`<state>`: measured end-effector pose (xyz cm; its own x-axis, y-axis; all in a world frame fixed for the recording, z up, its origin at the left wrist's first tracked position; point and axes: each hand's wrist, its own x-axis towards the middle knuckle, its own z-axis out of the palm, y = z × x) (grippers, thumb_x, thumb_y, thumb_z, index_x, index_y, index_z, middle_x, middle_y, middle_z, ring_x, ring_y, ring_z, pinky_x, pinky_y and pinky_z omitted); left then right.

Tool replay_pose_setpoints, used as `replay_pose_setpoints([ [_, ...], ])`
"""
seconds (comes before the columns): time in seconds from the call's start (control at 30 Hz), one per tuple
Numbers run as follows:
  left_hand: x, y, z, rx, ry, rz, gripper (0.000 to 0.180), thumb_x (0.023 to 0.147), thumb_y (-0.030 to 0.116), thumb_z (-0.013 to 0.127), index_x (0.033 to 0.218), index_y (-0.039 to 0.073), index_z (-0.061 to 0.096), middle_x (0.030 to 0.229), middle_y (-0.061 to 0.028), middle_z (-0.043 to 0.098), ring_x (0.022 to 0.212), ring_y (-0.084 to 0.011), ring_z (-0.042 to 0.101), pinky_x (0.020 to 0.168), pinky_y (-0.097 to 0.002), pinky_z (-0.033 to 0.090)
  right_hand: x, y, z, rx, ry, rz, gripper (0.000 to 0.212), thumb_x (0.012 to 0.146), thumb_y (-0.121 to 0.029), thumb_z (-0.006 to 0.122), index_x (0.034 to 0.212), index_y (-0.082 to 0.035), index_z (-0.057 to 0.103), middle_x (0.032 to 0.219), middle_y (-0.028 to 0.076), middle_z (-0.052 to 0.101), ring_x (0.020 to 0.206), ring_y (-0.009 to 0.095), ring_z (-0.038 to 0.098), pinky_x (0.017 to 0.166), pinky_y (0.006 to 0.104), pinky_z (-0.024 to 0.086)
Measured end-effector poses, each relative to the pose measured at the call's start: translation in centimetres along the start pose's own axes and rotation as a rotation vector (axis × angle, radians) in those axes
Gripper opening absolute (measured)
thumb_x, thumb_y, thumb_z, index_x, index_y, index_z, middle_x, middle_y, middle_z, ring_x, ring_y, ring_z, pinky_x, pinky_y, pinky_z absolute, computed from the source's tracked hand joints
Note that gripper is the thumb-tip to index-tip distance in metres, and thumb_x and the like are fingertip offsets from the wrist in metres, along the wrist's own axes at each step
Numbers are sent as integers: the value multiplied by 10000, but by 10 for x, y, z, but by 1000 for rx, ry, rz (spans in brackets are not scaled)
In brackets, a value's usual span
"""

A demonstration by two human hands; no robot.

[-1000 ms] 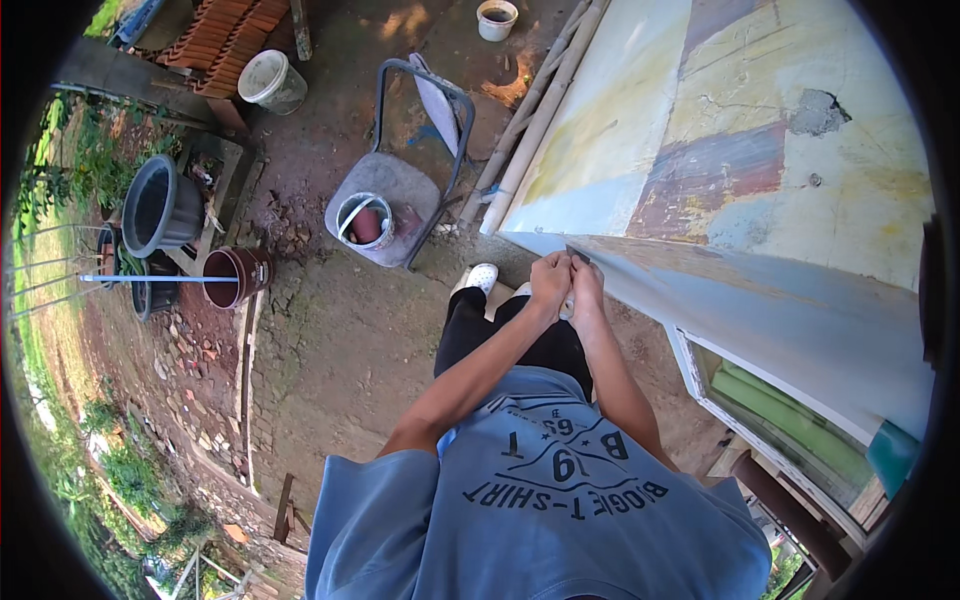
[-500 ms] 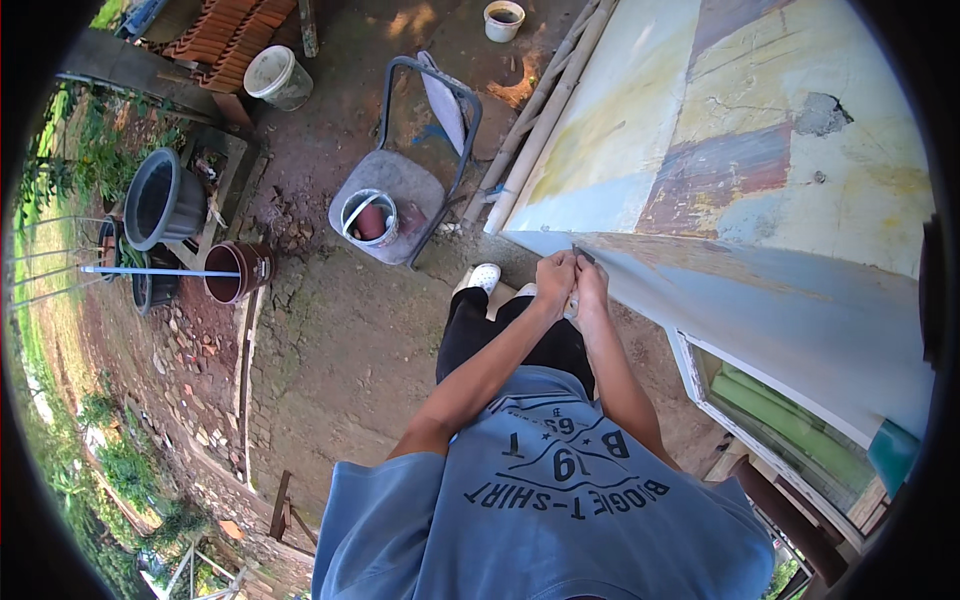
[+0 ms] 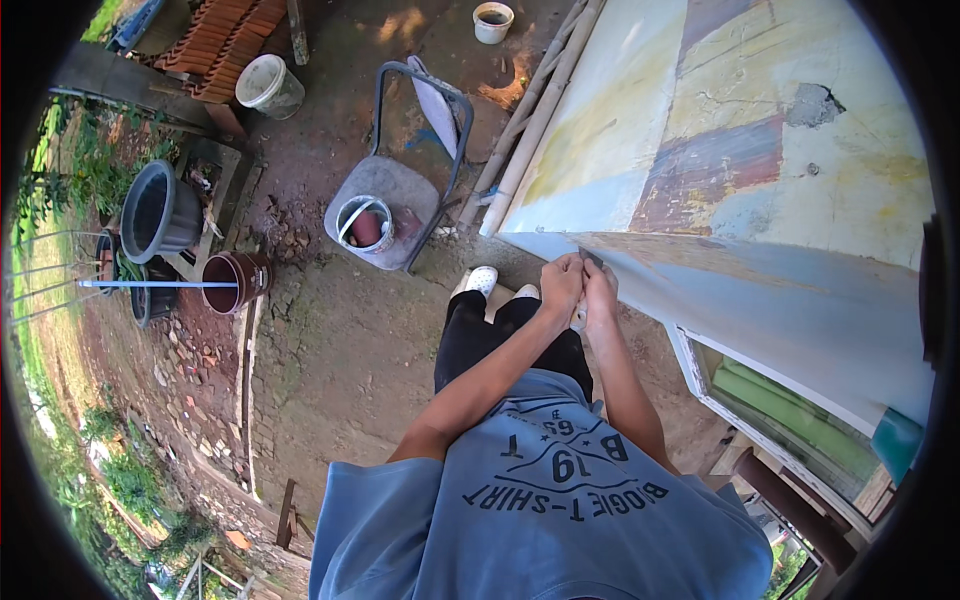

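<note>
Both my hands are together at the corner edge of a painted wall point(image 3: 640, 225), in front of my body. My left hand point(image 3: 562, 284) is closed, its fingers against the tool beside the other hand. Wrapped round a scraper point(image 3: 591, 257) is my right hand point(image 3: 600, 293). The scraper's dark flat blade points at the wall edge, and a pale end of its handle shows below the fingers. The hands hide most of the tool. Patches of yellow, white, blue and brown paint cover the wall, with a chipped grey spot.
A chair point(image 3: 408, 205) stands ahead on the left, bearing a paint bucket point(image 3: 365, 222). Bamboo poles point(image 3: 530, 130) lean along the wall. Further left are a white bucket point(image 3: 270, 86), a grey tub point(image 3: 160, 210) and a brown pot point(image 3: 238, 280). A window point(image 3: 790, 420) is at right.
My hands have shifted slightly to the right along the wall edge with the scraper. The surroundings have slid a little left in view.
</note>
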<state>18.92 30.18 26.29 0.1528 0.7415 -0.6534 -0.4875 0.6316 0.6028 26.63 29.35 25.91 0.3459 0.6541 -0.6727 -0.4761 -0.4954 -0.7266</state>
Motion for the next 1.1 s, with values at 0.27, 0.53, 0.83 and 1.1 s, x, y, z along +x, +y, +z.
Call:
replay_pose_setpoints([
  [0.27, 11, -3, 1, 69, -23, 47, 248, 975, 93, 479, 780, 24, 615, 593, 13, 535, 433, -43, 418, 403, -216, 333, 11, 1, -1, -2, 34, 27, 319, 972, -141, 498, 1204, 36, 370, 929, 149, 590, 763, 167, 638, 554, 290, 520],
  [0.53, 29, -8, -8, -8, -20, 11, 259, 962, 76, 482, 742, 20, 607, 574, 9, 528, 445, -49, 444, 407, -237, 340, 37, 19, -3, 50, -26, 85, 317, 973, -151, 496, 1194, 35, 365, 876, 128, 596, 684, 169, 620, 511, 286, 493],
  [0.83, 30, 9, -12, -208, 124, -203, 556, 967, 428, 357, 1285, -13, 476, 1228, -169, 537, 1127, -282, 502, 969, -395, 382, 44, 37, -65, -224, 20, 262, 135, 971, -212, 491, 1001, -114, 403, 641, 15, 467, 464, 131, 438, 416, 308, 387],
  [1.1, -10, 111, 41, -894, -277, -238, 854, 958, 607, 212, 1515, -8, 9, 1589, -211, 40, 1467, -361, 49, 1174, -511, 13, 9, 46, -95, -123, -61, 407, 157, 966, -246, 493, 924, -108, 432, 674, 25, 498, 478, 130, 440, 439, 303, 403],
])
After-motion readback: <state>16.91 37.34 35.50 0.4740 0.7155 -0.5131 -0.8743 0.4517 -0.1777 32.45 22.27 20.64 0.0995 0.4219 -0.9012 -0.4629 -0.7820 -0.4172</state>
